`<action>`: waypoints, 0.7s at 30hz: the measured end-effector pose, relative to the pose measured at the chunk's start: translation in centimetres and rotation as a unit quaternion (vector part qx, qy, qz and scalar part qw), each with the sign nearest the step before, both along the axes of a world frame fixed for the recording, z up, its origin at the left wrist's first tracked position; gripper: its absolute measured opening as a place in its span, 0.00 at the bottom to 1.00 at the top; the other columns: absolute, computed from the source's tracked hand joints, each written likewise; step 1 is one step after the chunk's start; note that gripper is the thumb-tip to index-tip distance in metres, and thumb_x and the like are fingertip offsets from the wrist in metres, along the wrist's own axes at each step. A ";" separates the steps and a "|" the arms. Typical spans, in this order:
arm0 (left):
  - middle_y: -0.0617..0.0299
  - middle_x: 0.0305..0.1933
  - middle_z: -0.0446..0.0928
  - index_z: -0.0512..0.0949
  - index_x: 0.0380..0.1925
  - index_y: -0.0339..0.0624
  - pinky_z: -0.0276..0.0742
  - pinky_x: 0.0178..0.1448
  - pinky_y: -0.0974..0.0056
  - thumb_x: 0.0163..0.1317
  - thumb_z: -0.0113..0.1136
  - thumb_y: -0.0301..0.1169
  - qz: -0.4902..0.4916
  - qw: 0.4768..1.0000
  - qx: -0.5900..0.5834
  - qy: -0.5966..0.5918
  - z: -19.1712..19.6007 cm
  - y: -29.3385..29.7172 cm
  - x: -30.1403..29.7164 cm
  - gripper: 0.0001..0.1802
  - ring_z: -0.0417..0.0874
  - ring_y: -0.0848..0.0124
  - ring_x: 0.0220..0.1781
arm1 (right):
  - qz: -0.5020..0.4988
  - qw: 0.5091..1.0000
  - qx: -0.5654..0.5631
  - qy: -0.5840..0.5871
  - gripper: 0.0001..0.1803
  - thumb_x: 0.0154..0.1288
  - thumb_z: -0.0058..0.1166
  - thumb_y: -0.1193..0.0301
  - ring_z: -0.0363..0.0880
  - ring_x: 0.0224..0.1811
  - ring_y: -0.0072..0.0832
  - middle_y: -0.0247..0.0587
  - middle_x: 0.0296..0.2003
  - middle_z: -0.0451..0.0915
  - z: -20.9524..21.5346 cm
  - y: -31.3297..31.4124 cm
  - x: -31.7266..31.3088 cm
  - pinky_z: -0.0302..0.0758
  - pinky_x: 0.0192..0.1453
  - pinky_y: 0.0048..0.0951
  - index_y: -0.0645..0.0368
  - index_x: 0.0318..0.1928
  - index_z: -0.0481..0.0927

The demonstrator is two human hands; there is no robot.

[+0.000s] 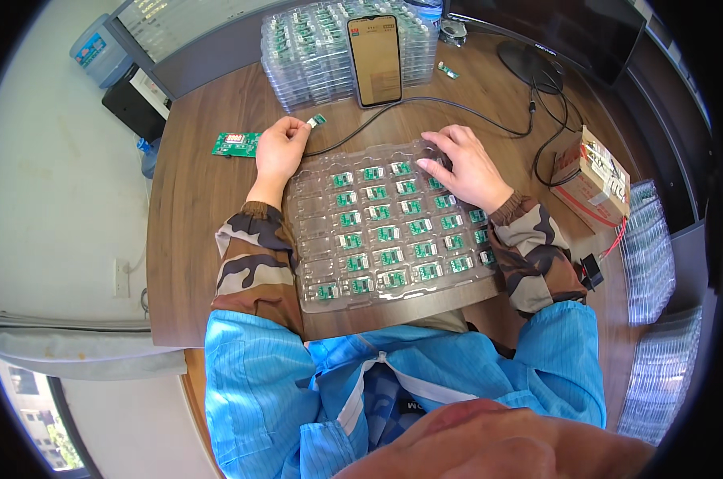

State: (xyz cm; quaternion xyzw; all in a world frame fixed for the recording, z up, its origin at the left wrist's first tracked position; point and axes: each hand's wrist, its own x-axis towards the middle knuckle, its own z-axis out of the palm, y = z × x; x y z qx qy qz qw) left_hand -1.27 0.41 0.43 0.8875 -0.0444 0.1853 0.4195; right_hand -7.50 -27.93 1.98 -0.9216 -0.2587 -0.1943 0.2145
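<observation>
My left hand [281,153] pinches a small green circuit board with a white connector [319,120], held just above the table beyond the tray's far left corner. Part of a larger green board with a red digit display [235,144] lies left of that hand, its right end hidden behind the fingers. A clear plastic tray [314,209] in front of me carries rows of small green circuit boards [387,234]; several pockets along its left side hold none. Over the tray's far right corner rests my right hand [469,169], thumb and fingers apart, covering some pockets.
A phone [376,62] leans against stacked clear trays [298,76] at the back. A black cable [457,101] crosses the wooden table [190,231]. To the right stand a monitor [565,28] and a cardboard box [591,180], with more stacked trays [649,247] beyond. One loose small board [448,70] lies behind.
</observation>
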 end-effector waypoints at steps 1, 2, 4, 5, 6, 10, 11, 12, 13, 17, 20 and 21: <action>0.63 0.19 0.74 0.76 0.24 0.41 0.67 0.28 0.67 0.48 0.56 0.36 0.000 1.000 0.000 0.000 0.0 0.0 0.0 0.10 0.73 0.71 0.21 | 0.003 1.000 0.003 -0.001 0.21 0.53 0.50 0.59 0.65 0.44 0.38 0.43 0.35 0.68 0.0 0.0 0.1 0.62 0.50 0.34 0.60 0.43 0.72; 0.63 0.19 0.74 0.76 0.24 0.41 0.67 0.28 0.68 0.49 0.56 0.36 0.000 1.000 -0.001 -0.001 0.0 -0.1 0.1 0.10 0.73 0.71 0.21 | 0.005 1.000 0.007 -0.002 0.21 0.53 0.51 0.59 0.65 0.43 0.38 0.43 0.35 0.68 0.0 -0.1 0.2 0.62 0.50 0.34 0.60 0.43 0.72; 0.63 0.19 0.74 0.76 0.24 0.41 0.67 0.28 0.68 0.49 0.56 0.36 0.000 1.000 -0.002 -0.002 0.0 -0.1 0.2 0.10 0.73 0.72 0.21 | 0.003 1.000 0.010 -0.002 0.21 0.53 0.51 0.59 0.65 0.43 0.37 0.43 0.34 0.68 -0.1 -0.2 0.2 0.62 0.49 0.34 0.60 0.43 0.72; 0.63 0.19 0.74 0.76 0.24 0.41 0.67 0.28 0.68 0.49 0.56 0.36 -0.001 1.000 -0.003 0.002 0.0 -0.1 0.2 0.10 0.73 0.72 0.21 | 0.001 1.000 0.013 -0.003 0.21 0.52 0.51 0.59 0.65 0.43 0.37 0.43 0.34 0.69 -0.1 -0.2 0.3 0.62 0.49 0.34 0.60 0.43 0.72; 0.63 0.19 0.74 0.76 0.24 0.41 0.67 0.28 0.68 0.49 0.56 0.36 -0.002 1.000 -0.003 0.005 0.0 -0.2 0.2 0.10 0.73 0.72 0.21 | 0.001 1.000 0.013 -0.003 0.21 0.52 0.51 0.59 0.65 0.43 0.37 0.43 0.34 0.69 -0.1 -0.2 0.4 0.62 0.49 0.34 0.60 0.43 0.72; 0.63 0.19 0.74 0.76 0.24 0.41 0.67 0.28 0.68 0.49 0.56 0.36 0.001 1.000 -0.004 -0.002 -0.1 -0.1 0.2 0.10 0.73 0.72 0.21 | -0.003 1.000 0.014 0.003 0.22 0.52 0.52 0.59 0.65 0.43 0.37 0.43 0.34 0.68 0.0 -0.1 0.4 0.63 0.49 0.33 0.60 0.43 0.72; 0.63 0.19 0.74 0.76 0.25 0.41 0.67 0.28 0.68 0.49 0.56 0.36 0.001 1.000 -0.004 -0.004 -0.3 0.0 0.3 0.10 0.73 0.72 0.21 | -0.004 1.000 0.013 0.007 0.22 0.52 0.52 0.59 0.65 0.43 0.37 0.43 0.34 0.68 0.0 -0.1 0.3 0.63 0.49 0.33 0.60 0.43 0.72; 0.63 0.19 0.74 0.76 0.25 0.41 0.67 0.29 0.68 0.49 0.56 0.36 0.001 1.000 -0.004 -0.005 -0.3 0.0 0.4 0.10 0.73 0.72 0.21 | -0.003 1.000 0.012 0.007 0.22 0.52 0.52 0.59 0.65 0.43 0.37 0.43 0.34 0.68 0.1 -0.1 0.3 0.63 0.49 0.33 0.60 0.43 0.72; 0.63 0.19 0.74 0.76 0.25 0.41 0.67 0.29 0.68 0.49 0.56 0.36 0.001 1.000 -0.004 -0.005 -0.3 0.0 0.3 0.10 0.73 0.72 0.21 | -0.005 1.000 0.014 0.009 0.22 0.52 0.52 0.59 0.65 0.43 0.37 0.43 0.34 0.68 0.1 -0.1 0.3 0.63 0.49 0.33 0.60 0.43 0.72; 0.63 0.19 0.74 0.76 0.25 0.41 0.67 0.29 0.68 0.49 0.56 0.36 0.000 1.000 -0.004 -0.005 -0.2 -0.1 0.3 0.10 0.73 0.72 0.21 | -0.005 1.000 0.017 0.003 0.21 0.52 0.52 0.60 0.65 0.42 0.37 0.42 0.34 0.68 -0.1 -0.1 0.3 0.63 0.48 0.33 0.60 0.43 0.72; 0.63 0.19 0.74 0.76 0.25 0.41 0.67 0.29 0.68 0.49 0.56 0.36 0.003 1.000 0.000 -0.004 -0.2 -0.1 0.3 0.10 0.73 0.72 0.21 | -0.001 1.000 0.015 -0.008 0.20 0.52 0.52 0.61 0.65 0.42 0.37 0.42 0.34 0.68 -0.1 -0.1 0.3 0.63 0.48 0.33 0.60 0.42 0.72; 0.63 0.19 0.74 0.76 0.25 0.41 0.67 0.29 0.68 0.49 0.56 0.36 0.003 1.000 0.002 -0.004 -0.2 0.0 0.3 0.10 0.73 0.72 0.21 | -0.001 1.000 0.015 -0.008 0.20 0.52 0.52 0.61 0.65 0.42 0.37 0.42 0.34 0.68 -0.1 -0.1 0.3 0.63 0.48 0.33 0.60 0.42 0.72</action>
